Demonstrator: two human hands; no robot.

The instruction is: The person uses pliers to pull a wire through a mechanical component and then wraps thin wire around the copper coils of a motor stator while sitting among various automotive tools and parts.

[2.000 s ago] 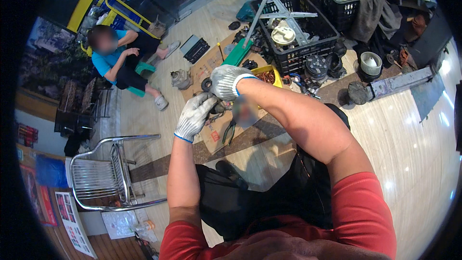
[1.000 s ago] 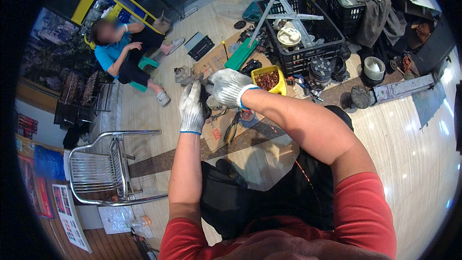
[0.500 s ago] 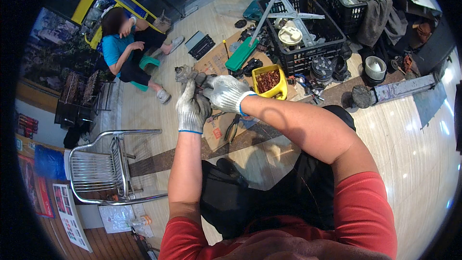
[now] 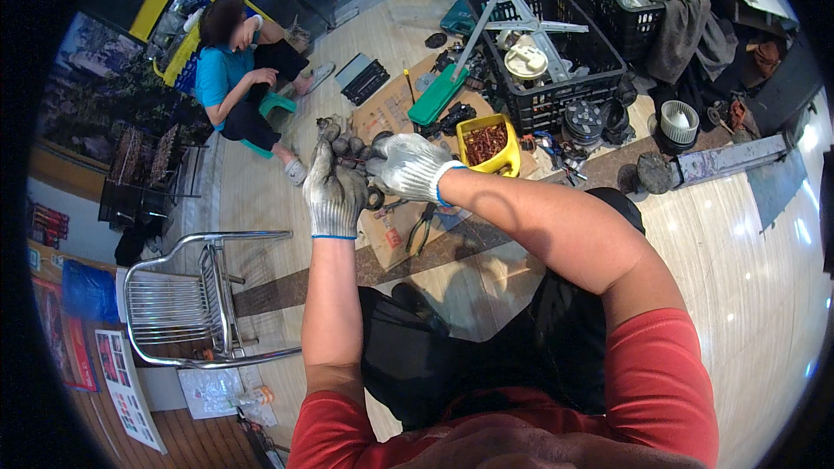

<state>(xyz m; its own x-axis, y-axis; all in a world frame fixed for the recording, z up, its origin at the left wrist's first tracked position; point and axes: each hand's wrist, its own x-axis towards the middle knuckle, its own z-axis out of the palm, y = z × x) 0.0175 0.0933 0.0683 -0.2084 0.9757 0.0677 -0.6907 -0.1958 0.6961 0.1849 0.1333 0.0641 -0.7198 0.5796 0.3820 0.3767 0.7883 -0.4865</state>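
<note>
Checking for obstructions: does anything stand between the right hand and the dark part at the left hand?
Nothing visible: the right hand is close beside the dark part at the left hand. The yellow tub lies off to the right; exact contact is unclear.

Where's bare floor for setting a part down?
Widest: tiled floor right of the right arm, below the grey metal beam. Second: the patch bordered by the chrome chair, left hand and seated person. Crowded: beyond the right hand, loose parts fill the cardboard sheet around the yellow tub up to the black crate.
</note>
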